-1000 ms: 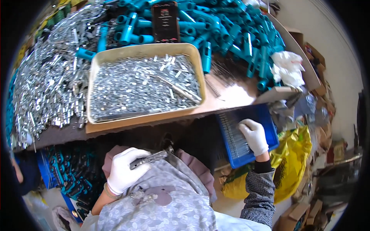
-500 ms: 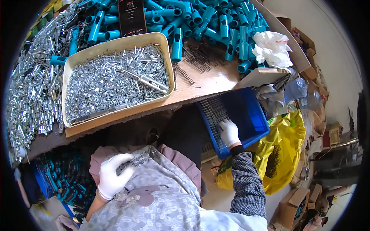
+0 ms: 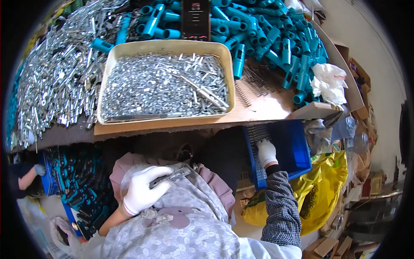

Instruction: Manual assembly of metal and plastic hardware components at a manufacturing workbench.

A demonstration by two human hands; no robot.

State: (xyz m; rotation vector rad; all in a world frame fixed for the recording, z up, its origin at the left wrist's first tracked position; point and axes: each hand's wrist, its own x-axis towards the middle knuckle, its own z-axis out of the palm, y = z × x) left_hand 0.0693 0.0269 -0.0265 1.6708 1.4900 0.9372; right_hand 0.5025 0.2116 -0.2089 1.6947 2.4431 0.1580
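Observation:
My left hand (image 3: 144,190), in a white glove, is closed on a slim grey metal part (image 3: 180,174) above my lap. The part sticks out past the thumb and fingers; its far end is narrow and slotted. My right hand (image 3: 266,153), also in a white glove, reaches into a blue plastic bin (image 3: 305,162). Its fingers are curled down against a row of thin metal parts (image 3: 258,133) along the bin's left side. Whatever lies between those fingertips is hidden.
On the bench stands a cream tray (image 3: 101,97) of small metal pieces. Left of it spreads a heap of metal parts (image 3: 56,90); behind lie teal tubes (image 3: 233,26). Springs (image 3: 256,80) and a crumpled white bag (image 3: 328,82) are to the right. A yellow sack (image 3: 332,181) sits beside the bin.
The view has turned, so the bench and tray sit farther right and higher. My right hand's fingers have curled more among the metal parts. My left hand still holds its metal part.

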